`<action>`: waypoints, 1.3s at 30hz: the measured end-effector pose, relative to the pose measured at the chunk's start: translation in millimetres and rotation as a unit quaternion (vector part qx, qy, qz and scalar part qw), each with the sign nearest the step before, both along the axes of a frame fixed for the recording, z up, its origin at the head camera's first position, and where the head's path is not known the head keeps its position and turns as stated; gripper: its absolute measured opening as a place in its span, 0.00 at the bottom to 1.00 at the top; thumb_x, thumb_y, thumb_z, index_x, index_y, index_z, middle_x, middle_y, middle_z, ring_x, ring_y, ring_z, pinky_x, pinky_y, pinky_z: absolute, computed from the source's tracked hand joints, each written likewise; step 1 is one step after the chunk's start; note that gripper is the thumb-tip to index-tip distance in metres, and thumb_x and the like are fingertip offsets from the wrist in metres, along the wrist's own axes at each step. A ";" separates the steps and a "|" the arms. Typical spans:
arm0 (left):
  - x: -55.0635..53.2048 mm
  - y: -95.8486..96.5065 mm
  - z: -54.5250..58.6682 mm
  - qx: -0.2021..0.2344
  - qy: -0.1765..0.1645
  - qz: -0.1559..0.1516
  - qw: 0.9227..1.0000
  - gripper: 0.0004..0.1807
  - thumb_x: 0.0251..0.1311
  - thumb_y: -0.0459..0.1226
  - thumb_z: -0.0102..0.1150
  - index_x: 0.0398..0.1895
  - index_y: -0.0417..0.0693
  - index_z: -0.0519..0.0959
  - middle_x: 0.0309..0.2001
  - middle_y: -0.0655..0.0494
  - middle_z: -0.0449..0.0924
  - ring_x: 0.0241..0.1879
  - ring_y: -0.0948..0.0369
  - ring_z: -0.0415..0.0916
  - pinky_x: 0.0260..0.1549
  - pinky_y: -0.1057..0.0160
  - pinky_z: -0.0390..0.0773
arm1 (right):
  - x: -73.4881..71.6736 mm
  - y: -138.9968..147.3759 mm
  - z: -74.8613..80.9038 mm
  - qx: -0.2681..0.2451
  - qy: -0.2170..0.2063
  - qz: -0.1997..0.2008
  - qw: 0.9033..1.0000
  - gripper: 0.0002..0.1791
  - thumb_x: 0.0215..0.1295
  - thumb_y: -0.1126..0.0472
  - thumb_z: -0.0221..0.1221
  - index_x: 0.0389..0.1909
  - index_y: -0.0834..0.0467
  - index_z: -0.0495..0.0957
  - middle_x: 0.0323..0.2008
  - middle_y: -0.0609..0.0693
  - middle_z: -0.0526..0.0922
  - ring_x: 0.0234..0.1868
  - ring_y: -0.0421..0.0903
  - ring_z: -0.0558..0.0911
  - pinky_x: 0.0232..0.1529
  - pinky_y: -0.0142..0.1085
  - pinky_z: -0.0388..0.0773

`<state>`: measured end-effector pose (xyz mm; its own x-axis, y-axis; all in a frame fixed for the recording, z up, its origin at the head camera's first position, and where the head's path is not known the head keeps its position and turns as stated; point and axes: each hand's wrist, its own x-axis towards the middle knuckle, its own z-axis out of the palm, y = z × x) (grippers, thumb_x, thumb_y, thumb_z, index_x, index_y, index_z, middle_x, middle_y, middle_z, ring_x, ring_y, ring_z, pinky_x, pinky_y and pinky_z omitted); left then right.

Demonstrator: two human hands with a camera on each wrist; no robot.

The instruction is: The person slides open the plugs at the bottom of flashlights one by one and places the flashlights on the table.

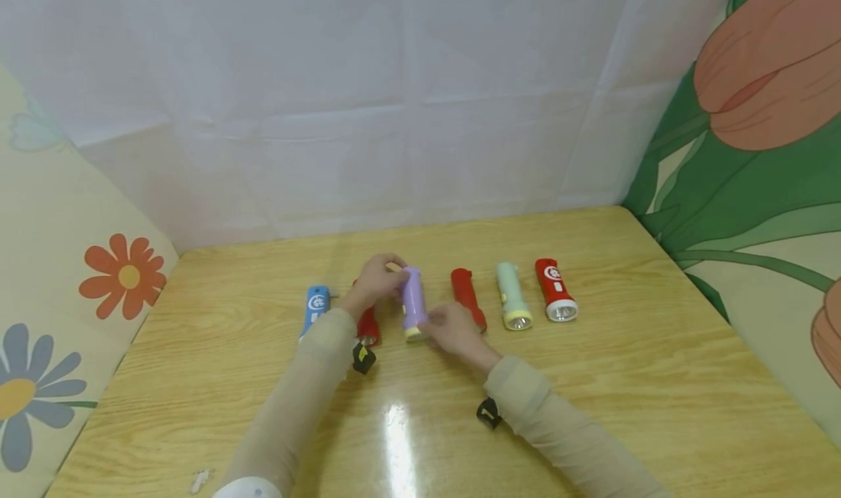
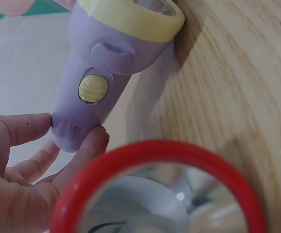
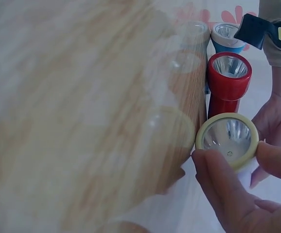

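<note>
A purple flashlight with a cream rim lies on the wooden table between both hands, its lens end toward me. My left hand pinches its tail end between thumb and fingers; the left wrist view shows its cream switch. At the lens end, my right hand grips the cream rim between thumb and fingers. Partly under my left wrist is a red flashlight, whose red rim fills the front of the left wrist view. Another red flashlight lies just beyond my right hand.
A blue flashlight lies at the row's left end, partly behind the left sleeve. To the right are a mint-green flashlight and a red one with a white rim. A white scrap sits near the table's front left.
</note>
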<state>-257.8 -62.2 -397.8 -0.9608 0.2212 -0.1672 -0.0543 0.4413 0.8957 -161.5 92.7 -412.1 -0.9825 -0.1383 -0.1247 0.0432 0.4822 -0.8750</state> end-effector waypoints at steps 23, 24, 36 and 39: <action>9.3 -3.6 5.6 0.041 0.037 0.005 0.998 0.10 0.59 0.30 0.54 0.44 0.38 0.73 0.44 0.33 0.75 0.32 0.48 0.79 0.35 0.52 0.79 | 1.5 -0.1 5.7 0.062 0.039 0.006 0.997 0.20 0.55 0.59 0.62 0.45 0.68 0.76 0.41 0.59 0.80 0.42 0.52 0.78 0.43 0.43 0.76; 9.6 -3.5 5.4 0.045 0.041 0.003 0.998 0.10 0.59 0.30 0.54 0.44 0.38 0.73 0.44 0.34 0.75 0.32 0.48 0.79 0.35 0.52 0.79 | 1.3 -0.4 5.6 0.061 0.039 0.006 0.997 0.20 0.55 0.59 0.62 0.45 0.68 0.76 0.41 0.59 0.80 0.42 0.51 0.78 0.43 0.43 0.76; 15.0 -1.5 7.7 0.084 0.069 0.001 0.994 0.10 0.57 0.28 0.54 0.42 0.35 0.72 0.44 0.33 0.75 0.36 0.46 0.77 0.37 0.51 0.79 | -3.2 -4.1 3.0 0.043 0.014 0.003 0.999 0.23 0.54 0.58 0.63 0.48 0.69 0.74 0.40 0.59 0.80 0.39 0.49 0.78 0.40 0.40 0.77; 16.0 -1.2 8.5 0.093 0.070 0.003 0.993 0.11 0.57 0.27 0.54 0.43 0.34 0.72 0.43 0.33 0.75 0.37 0.46 0.77 0.36 0.52 0.79 | -3.2 -4.5 3.3 0.045 0.017 0.003 0.999 0.24 0.54 0.58 0.63 0.48 0.69 0.74 0.40 0.60 0.80 0.39 0.49 0.79 0.41 0.41 0.77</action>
